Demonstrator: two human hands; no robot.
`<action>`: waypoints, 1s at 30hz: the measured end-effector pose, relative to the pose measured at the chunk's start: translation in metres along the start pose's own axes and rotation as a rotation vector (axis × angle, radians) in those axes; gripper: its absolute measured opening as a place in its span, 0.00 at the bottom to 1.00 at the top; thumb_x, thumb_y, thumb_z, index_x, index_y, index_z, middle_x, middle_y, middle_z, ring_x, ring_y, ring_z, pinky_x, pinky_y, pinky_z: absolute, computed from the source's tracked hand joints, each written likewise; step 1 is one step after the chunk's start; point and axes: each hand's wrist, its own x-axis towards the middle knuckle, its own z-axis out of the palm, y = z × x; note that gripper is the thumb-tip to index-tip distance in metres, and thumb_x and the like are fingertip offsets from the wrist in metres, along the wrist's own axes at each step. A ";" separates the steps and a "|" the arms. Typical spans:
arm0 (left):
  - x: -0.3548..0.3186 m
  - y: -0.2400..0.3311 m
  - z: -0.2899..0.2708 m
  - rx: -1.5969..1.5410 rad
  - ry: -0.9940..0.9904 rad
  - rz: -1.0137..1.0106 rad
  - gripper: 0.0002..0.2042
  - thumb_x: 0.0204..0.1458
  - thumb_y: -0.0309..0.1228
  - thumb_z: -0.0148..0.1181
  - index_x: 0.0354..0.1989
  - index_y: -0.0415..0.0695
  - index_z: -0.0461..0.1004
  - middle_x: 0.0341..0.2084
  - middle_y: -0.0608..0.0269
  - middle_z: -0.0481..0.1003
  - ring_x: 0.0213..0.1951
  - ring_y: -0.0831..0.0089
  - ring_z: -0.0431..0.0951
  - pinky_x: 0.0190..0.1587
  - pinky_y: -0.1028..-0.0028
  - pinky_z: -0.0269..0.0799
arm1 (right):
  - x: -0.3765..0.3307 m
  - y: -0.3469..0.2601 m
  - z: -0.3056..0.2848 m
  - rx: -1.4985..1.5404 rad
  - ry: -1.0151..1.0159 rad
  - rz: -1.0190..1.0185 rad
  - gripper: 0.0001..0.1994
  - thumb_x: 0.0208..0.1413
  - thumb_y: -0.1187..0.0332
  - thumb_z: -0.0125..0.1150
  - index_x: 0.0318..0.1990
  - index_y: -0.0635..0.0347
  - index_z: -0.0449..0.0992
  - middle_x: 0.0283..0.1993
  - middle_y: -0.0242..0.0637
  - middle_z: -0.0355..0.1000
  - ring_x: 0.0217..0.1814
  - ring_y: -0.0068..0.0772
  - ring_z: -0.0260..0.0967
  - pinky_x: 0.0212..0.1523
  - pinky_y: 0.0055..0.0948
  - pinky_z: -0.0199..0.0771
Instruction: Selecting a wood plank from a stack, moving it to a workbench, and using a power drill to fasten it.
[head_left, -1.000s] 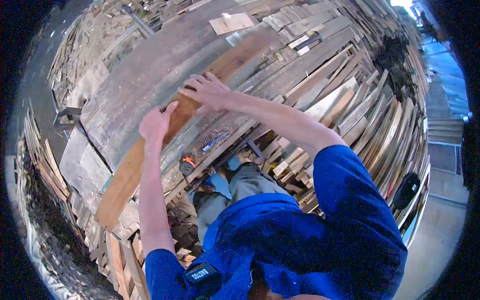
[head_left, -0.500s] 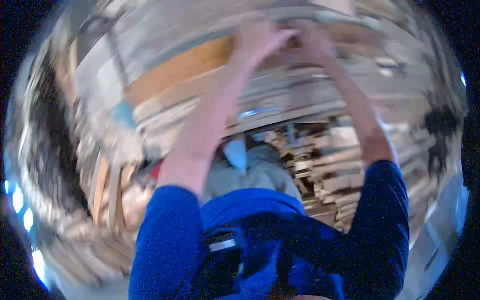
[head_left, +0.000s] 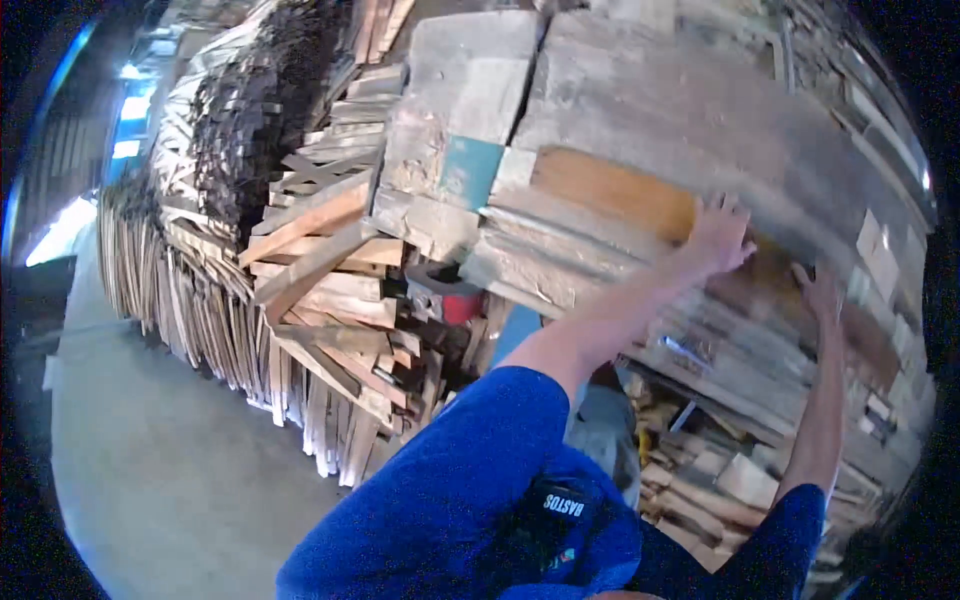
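An orange-brown wooden board [head_left: 610,190] lies lengthwise on the worn grey workbench top [head_left: 660,110]. My left hand [head_left: 718,238] rests on the board around its middle, palm down, with the fingers spread. Further right, my right hand [head_left: 822,292] is at the board's darker stretch, its thumb standing apart from the other fingers. Neither hand wraps round the board. Along the near side of the bench run rough grey planks [head_left: 535,255].
A teal patch [head_left: 470,170] marks the bench's left part. Left of it are piled loose wood strips [head_left: 330,290], with a red and grey object [head_left: 445,295] beside them. Upright slats [head_left: 200,320] line the concrete floor [head_left: 170,430]. Wood offcuts [head_left: 690,500] fill the space below the bench.
The view has swung left, so the bench, board and both hands now sit further right in the picture. My hands, close together before, are now further apart along the board.
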 end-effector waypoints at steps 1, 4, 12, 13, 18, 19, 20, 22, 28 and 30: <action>-0.001 -0.001 -0.012 0.016 0.019 0.002 0.34 0.52 0.55 0.59 0.61 0.43 0.68 0.63 0.45 0.62 0.67 0.50 0.59 0.66 0.37 0.50 | 0.002 -0.006 -0.006 0.024 -0.104 0.056 0.39 0.57 0.34 0.51 0.61 0.61 0.70 0.56 0.56 0.72 0.58 0.59 0.69 0.59 0.51 0.67; -0.002 0.001 -0.042 -0.090 -0.094 0.010 0.35 0.52 0.57 0.59 0.61 0.43 0.69 0.64 0.47 0.62 0.68 0.50 0.57 0.67 0.38 0.49 | -0.025 -0.024 -0.005 0.055 -0.168 0.133 0.40 0.55 0.31 0.51 0.62 0.58 0.71 0.56 0.53 0.73 0.55 0.56 0.73 0.56 0.49 0.71; -0.047 -0.112 -0.025 -0.054 -0.371 0.323 0.12 0.55 0.36 0.54 0.37 0.45 0.83 0.36 0.50 0.81 0.40 0.54 0.82 0.41 0.55 0.77 | -0.036 -0.158 -0.055 0.448 0.049 -0.222 0.23 0.58 0.41 0.55 0.52 0.41 0.79 0.49 0.39 0.77 0.49 0.46 0.75 0.46 0.45 0.76; -0.057 -0.105 -0.059 0.137 -0.274 0.295 0.15 0.57 0.43 0.55 0.36 0.45 0.82 0.32 0.48 0.80 0.35 0.51 0.82 0.37 0.54 0.76 | -0.033 -0.173 -0.066 0.319 -0.188 -0.104 0.21 0.57 0.41 0.56 0.50 0.39 0.80 0.48 0.38 0.77 0.47 0.45 0.76 0.42 0.46 0.76; -0.045 -0.097 -0.098 0.278 -0.202 -0.104 0.26 0.62 0.57 0.48 0.43 0.43 0.76 0.36 0.37 0.78 0.42 0.39 0.77 0.43 0.49 0.72 | -0.004 -0.211 -0.071 0.437 -0.117 -0.129 0.33 0.53 0.30 0.51 0.48 0.50 0.78 0.42 0.46 0.77 0.47 0.50 0.76 0.46 0.48 0.76; -0.045 -0.105 -0.096 0.263 -0.212 -0.075 0.26 0.62 0.57 0.48 0.43 0.43 0.76 0.36 0.37 0.78 0.42 0.39 0.77 0.43 0.49 0.72 | -0.004 -0.210 -0.070 0.452 -0.105 -0.139 0.33 0.54 0.32 0.51 0.49 0.53 0.77 0.45 0.47 0.76 0.49 0.51 0.75 0.48 0.50 0.75; -0.045 -0.112 -0.091 0.235 -0.146 -0.029 0.28 0.61 0.60 0.46 0.41 0.43 0.75 0.34 0.39 0.78 0.40 0.39 0.78 0.41 0.48 0.73 | -0.006 -0.204 -0.062 0.439 -0.106 -0.110 0.33 0.54 0.32 0.51 0.49 0.53 0.77 0.45 0.47 0.76 0.49 0.51 0.75 0.48 0.50 0.75; -0.038 -0.113 -0.086 0.188 -0.086 0.029 0.31 0.60 0.63 0.44 0.39 0.43 0.75 0.32 0.41 0.78 0.37 0.39 0.78 0.40 0.48 0.73 | -0.014 -0.191 -0.045 0.403 0.173 -0.095 0.33 0.53 0.33 0.54 0.51 0.52 0.76 0.52 0.47 0.74 0.61 0.51 0.68 0.58 0.56 0.65; -0.044 -0.144 -0.130 0.317 -0.194 -0.138 0.32 0.57 0.64 0.49 0.38 0.41 0.77 0.33 0.37 0.77 0.42 0.37 0.76 0.45 0.51 0.71 | -0.036 -0.145 -0.046 0.207 0.235 0.069 0.37 0.52 0.33 0.56 0.61 0.51 0.72 0.63 0.49 0.66 0.71 0.52 0.54 0.66 0.68 0.46; -0.047 -0.158 -0.127 0.400 -0.196 -0.135 0.33 0.55 0.65 0.51 0.37 0.42 0.78 0.30 0.39 0.78 0.41 0.37 0.76 0.45 0.51 0.71 | -0.045 -0.142 -0.044 0.211 0.200 0.090 0.38 0.52 0.33 0.56 0.62 0.51 0.70 0.64 0.51 0.65 0.71 0.53 0.54 0.67 0.67 0.46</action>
